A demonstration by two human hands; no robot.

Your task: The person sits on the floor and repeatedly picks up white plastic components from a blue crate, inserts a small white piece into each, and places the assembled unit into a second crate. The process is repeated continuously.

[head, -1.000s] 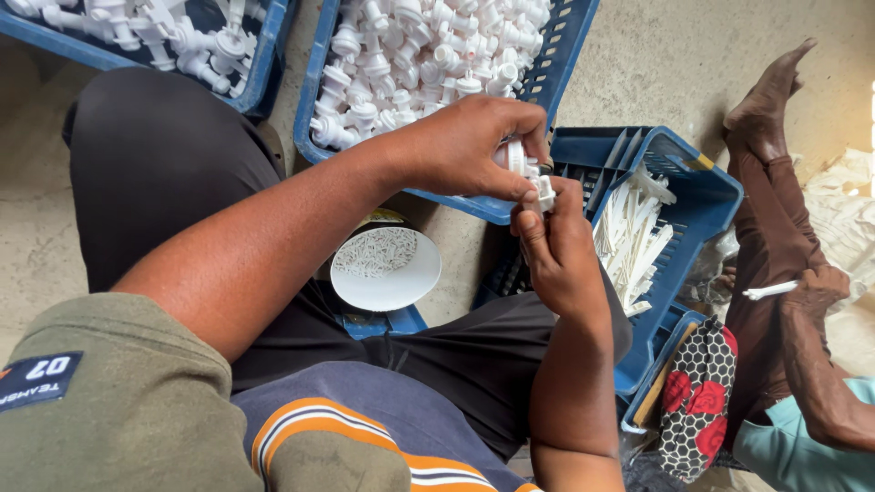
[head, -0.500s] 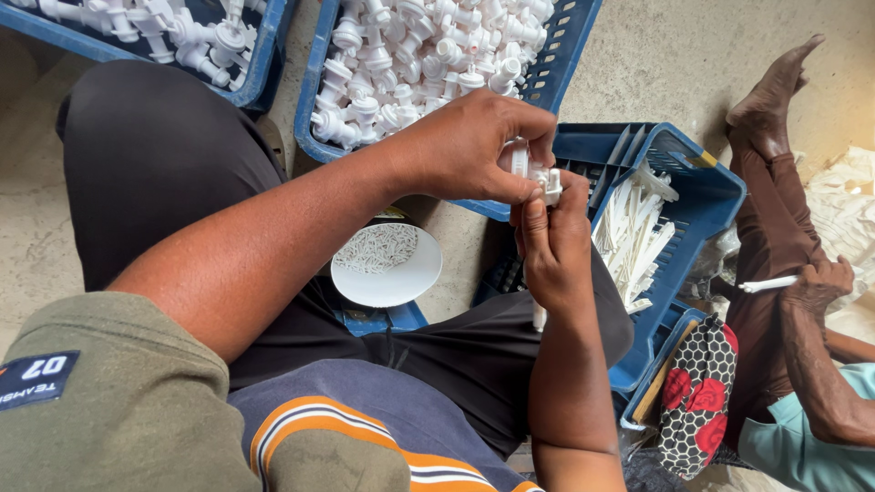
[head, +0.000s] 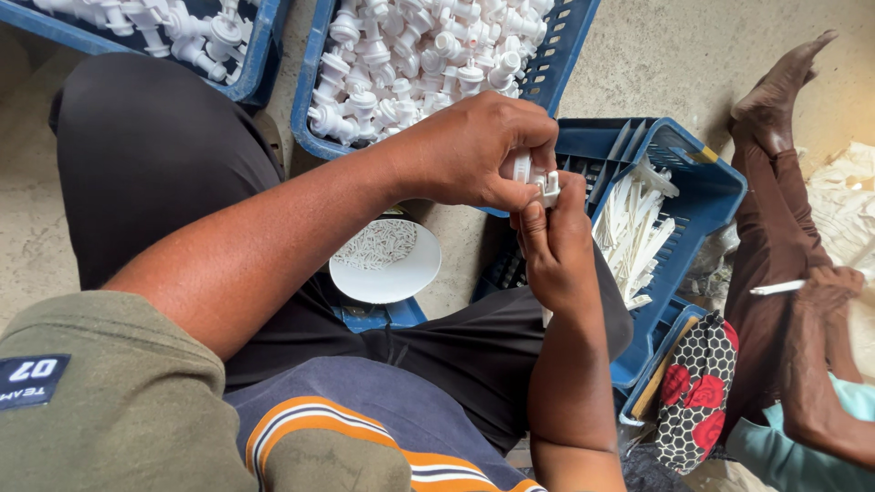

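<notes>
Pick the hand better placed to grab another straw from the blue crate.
Right, probably. The right hand sits directly beside the blue crate of white straws. The left hand reaches across, its fingers gripping the white pump part.

The crates [head: 706, 187] were blue, the pump parts [head: 410, 55] in them white like the small dish [head: 387, 264], the trousers [head: 155, 155] black, the shirt [head: 109, 401] olive with orange and white stripes, and a cloth [head: 694, 383] bore red roses on a black-and-white honeycomb.
</notes>
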